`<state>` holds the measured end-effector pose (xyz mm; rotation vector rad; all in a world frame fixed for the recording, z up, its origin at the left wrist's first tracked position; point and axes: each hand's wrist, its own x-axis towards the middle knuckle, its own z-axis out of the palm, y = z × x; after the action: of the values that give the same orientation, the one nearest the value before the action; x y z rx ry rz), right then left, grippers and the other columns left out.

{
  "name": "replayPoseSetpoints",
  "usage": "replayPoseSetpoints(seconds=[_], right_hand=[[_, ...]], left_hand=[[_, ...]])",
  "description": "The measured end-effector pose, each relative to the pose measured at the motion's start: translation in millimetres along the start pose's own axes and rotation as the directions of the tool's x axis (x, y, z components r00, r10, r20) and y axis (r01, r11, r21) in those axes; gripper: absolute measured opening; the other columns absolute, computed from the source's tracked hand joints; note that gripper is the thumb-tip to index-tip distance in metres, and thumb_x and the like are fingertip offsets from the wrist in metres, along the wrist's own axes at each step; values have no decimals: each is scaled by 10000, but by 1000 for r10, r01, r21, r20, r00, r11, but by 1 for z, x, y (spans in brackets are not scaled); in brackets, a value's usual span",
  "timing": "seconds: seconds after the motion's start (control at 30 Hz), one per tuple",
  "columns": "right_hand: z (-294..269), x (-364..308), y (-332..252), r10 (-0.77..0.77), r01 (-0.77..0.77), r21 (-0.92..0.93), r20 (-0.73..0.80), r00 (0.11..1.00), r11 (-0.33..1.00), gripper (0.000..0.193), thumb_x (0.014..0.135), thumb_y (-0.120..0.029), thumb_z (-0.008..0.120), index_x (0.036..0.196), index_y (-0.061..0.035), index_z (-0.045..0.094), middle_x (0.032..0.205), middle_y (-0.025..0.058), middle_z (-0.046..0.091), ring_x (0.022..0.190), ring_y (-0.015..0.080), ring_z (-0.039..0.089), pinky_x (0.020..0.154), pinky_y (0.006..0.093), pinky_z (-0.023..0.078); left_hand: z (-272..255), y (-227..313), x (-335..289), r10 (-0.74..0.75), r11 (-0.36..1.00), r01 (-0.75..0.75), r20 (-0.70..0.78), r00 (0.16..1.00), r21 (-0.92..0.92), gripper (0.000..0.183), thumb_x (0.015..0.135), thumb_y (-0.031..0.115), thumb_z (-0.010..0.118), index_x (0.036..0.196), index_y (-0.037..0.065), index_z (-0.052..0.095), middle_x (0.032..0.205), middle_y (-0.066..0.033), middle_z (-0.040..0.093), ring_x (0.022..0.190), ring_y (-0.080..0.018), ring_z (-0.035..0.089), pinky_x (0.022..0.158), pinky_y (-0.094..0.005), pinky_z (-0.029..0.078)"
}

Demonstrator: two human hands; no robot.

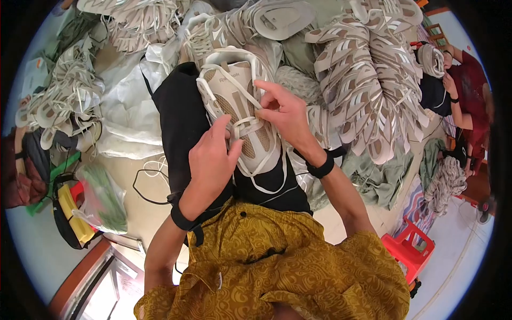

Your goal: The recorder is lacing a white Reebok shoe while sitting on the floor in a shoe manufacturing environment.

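A beige and white sneaker upper (248,140) lies across my thighs, its tongue toward the far side and its toe toward me. A pale flat shoelace (247,126) crosses its middle, and one loose loop hangs past the toe. At the upper's left edge, my left hand (210,160) has its thumb and index finger bent around the lace. My right hand (286,111) pinches the lace on the right side, index finger raised near the tongue. The fingertips partly hide the lace ends.
Stacked sneaker uppers (373,80) stand at the right, with more piles at the back and a heap (64,101) at the left. White plastic sheeting (130,112) covers floor nearby. A red stool (409,250) stands at lower right. Another person (469,90) sits at far right.
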<state>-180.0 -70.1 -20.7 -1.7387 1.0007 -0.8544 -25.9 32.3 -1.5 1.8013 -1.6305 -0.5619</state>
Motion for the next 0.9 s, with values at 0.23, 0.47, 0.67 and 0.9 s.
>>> replayPoseSetpoints(seconds=[0.23, 0.47, 0.67, 0.9], right_hand=[[-14, 8, -4, 94, -110, 431, 58, 994, 896, 503, 639, 60, 619, 1128, -23, 537, 701, -7, 537, 616, 50, 494, 579, 196, 424], [-21, 11, 0, 218, -229, 734, 113, 969, 639, 518, 685, 66, 575, 1187, -5, 469, 797, 79, 585, 628, 112, 539, 586, 225, 442], [-47, 5, -9, 179, -214, 782, 133, 975, 586, 568, 710, 94, 536, 1251, -16, 402, 911, 154, 607, 625, 141, 560, 594, 246, 474], [-80, 2, -62, -48, 25, 743, 10, 999, 669, 596, 707, 84, 540, 1273, 1, 371, 946, 179, 602, 627, 164, 594, 599, 258, 497]], left_hand=[[-4, -2, 6, -225, 884, 263, 142, 964, -386, 351, 755, -4, 544, 1100, -2, 478, 672, -63, 578, 601, -131, 571, 584, -259, 468], [-15, -10, 6, -340, 517, 472, 335, 879, -714, 338, 829, 82, 521, 1138, -28, 440, 839, -80, 563, 758, -141, 569, 619, -242, 476], [-10, -14, -11, -412, 506, 569, 398, 820, -649, 350, 829, 119, 537, 1130, -24, 430, 894, -88, 554, 777, -143, 568, 610, -246, 485], [-13, -13, -6, -309, 643, 464, 347, 885, -609, 305, 833, 132, 534, 1091, -19, 470, 870, -71, 566, 744, -124, 572, 591, -225, 468]])
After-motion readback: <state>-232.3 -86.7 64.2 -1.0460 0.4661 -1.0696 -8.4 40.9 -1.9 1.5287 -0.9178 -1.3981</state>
